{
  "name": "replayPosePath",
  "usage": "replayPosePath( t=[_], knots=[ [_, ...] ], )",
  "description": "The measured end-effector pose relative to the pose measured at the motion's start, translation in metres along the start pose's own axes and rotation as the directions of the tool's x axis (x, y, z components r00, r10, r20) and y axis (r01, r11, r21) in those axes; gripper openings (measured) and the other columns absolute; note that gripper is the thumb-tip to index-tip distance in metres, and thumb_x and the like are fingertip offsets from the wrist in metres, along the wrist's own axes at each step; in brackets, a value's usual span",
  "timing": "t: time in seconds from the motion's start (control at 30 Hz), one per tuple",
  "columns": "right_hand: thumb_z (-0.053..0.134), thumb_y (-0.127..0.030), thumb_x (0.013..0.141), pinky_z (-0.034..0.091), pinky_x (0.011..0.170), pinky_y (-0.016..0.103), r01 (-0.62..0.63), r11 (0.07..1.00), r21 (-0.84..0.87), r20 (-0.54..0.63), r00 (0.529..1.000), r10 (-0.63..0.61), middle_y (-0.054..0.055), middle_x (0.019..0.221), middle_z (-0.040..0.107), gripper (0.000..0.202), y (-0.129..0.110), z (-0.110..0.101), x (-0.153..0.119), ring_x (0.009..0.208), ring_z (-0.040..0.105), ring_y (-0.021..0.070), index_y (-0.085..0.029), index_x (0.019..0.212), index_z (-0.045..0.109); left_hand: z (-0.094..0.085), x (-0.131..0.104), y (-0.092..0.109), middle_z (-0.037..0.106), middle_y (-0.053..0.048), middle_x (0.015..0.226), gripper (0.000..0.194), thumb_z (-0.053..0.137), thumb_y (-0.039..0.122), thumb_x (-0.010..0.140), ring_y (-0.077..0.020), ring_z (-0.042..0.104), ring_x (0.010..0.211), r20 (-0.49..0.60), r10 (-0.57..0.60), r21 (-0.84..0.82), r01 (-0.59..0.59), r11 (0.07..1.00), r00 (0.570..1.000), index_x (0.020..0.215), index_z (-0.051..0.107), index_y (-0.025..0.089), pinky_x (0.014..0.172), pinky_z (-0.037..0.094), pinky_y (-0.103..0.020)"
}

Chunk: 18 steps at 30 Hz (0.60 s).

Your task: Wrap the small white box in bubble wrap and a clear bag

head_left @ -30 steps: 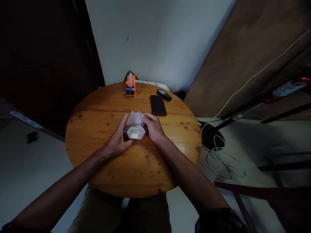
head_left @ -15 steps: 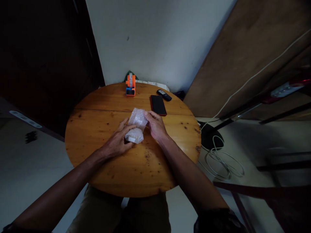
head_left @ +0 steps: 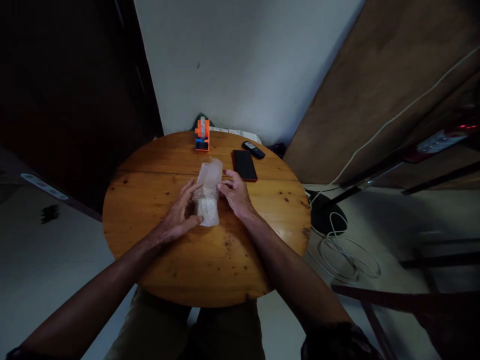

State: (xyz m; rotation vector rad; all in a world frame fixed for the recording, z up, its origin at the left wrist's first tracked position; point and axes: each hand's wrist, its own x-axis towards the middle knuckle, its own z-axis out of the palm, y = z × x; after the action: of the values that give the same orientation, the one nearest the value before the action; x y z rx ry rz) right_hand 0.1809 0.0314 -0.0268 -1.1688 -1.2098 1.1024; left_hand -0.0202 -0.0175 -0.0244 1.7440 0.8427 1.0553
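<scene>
A strip of bubble wrap [head_left: 210,175] lies lengthwise on the round wooden table [head_left: 150,200], with a whitish wrapped bundle [head_left: 208,210] at its near end. On the bundle's left side is my left hand [head_left: 181,212], its fingers apart and its thumb touching the near left edge. My right hand [head_left: 235,192] is at the right edge of the wrap, fingers spread and slightly curled, fingertips touching or very near it. What is inside the bundle cannot be made out.
An orange and blue tape dispenser [head_left: 202,134] stands at the table's back. Toward the back right lie a black phone with a red edge [head_left: 244,165] and a small dark device [head_left: 253,149]. Cables [head_left: 337,250] coil on the floor at right.
The wrap now lies longer and flatter, reaching farther back, and the bundle shows straighter. My right hand has let go of the wrap's upper edge, and my left fingers have opened.
</scene>
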Motion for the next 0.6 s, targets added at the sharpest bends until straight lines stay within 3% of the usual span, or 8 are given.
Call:
replayPosePath(
  t=[0.07, 0.13, 0.23, 0.37, 0.53, 0.6],
  knots=[
    [0.068, -0.030, 0.070, 0.048, 0.071, 0.031, 0.068, 0.995, -0.074, -0.070, 0.995, -0.073, 0.000, 0.088, 0.065, 0.050, -0.002, -0.002, 0.001, 0.074, 0.058, 0.0159, -0.023, 0.118, 0.054, -0.002, 0.002, 0.000, 0.030, -0.012, 0.162, 0.071, 0.071, 0.030, 0.073, -0.0357, 0.042, 0.142, -0.018, -0.091, -0.162, 0.087, 0.983, 0.996, 0.140, 0.051, 0.025, 0.112, 0.042, -0.050],
    [0.067, -0.032, 0.071, 0.047, 0.073, 0.031, 0.159, 0.974, -0.163, -0.129, 0.975, -0.181, 0.001, 0.089, 0.064, 0.041, -0.007, -0.004, -0.001, 0.076, 0.058, 0.0158, -0.024, 0.110, 0.057, -0.002, 0.005, 0.001, 0.048, -0.013, 0.150, 0.066, 0.073, 0.033, 0.071, -0.0329, 0.055, 0.129, -0.033, -0.187, -0.262, 0.172, 0.950, 0.982, 0.134, 0.056, 0.021, 0.106, 0.046, -0.047],
    [0.063, -0.040, 0.079, 0.046, 0.072, 0.031, 0.227, 0.953, -0.202, -0.048, 0.969, -0.241, 0.000, 0.084, 0.063, 0.023, -0.015, -0.004, -0.009, 0.074, 0.057, 0.0159, -0.023, 0.095, 0.060, -0.001, 0.010, 0.001, 0.066, -0.009, 0.125, 0.067, 0.075, 0.033, 0.067, -0.0289, 0.063, 0.116, -0.061, -0.256, -0.349, 0.219, 0.911, 0.965, 0.131, 0.058, 0.020, 0.100, 0.049, -0.041],
    [0.065, -0.049, 0.080, 0.045, 0.072, 0.030, 0.190, 0.943, -0.274, 0.141, 0.978, -0.156, 0.000, 0.082, 0.064, 0.028, -0.021, 0.004, -0.022, 0.075, 0.058, 0.0154, -0.022, 0.090, 0.062, -0.001, 0.013, 0.000, 0.069, -0.008, 0.121, 0.067, 0.076, 0.030, 0.064, -0.0281, 0.062, 0.118, -0.090, -0.278, -0.425, 0.216, 0.879, 0.956, 0.129, 0.060, 0.019, 0.100, 0.047, -0.038],
    [0.079, -0.046, 0.068, 0.046, 0.075, 0.032, 0.107, 0.878, -0.467, 0.108, 0.992, -0.063, 0.001, 0.097, 0.068, 0.047, -0.019, 0.016, -0.026, 0.082, 0.060, 0.0177, -0.024, 0.107, 0.064, 0.000, 0.014, 0.004, 0.071, -0.009, 0.120, 0.067, 0.075, 0.028, 0.062, -0.0297, 0.060, 0.121, -0.068, -0.251, -0.476, 0.190, 0.859, 0.965, 0.128, 0.064, 0.019, 0.105, 0.044, -0.041],
    [0.075, -0.042, 0.072, 0.047, 0.074, 0.032, 0.108, 0.882, -0.459, 0.086, 0.993, -0.076, 0.001, 0.093, 0.070, 0.037, -0.017, 0.015, -0.023, 0.081, 0.062, 0.0182, -0.024, 0.104, 0.066, -0.001, 0.015, 0.006, 0.071, -0.009, 0.121, 0.064, 0.075, 0.029, 0.062, -0.0303, 0.060, 0.122, -0.080, -0.238, -0.484, 0.171, 0.858, 0.968, 0.125, 0.067, 0.020, 0.106, 0.044, -0.042]
  ],
)
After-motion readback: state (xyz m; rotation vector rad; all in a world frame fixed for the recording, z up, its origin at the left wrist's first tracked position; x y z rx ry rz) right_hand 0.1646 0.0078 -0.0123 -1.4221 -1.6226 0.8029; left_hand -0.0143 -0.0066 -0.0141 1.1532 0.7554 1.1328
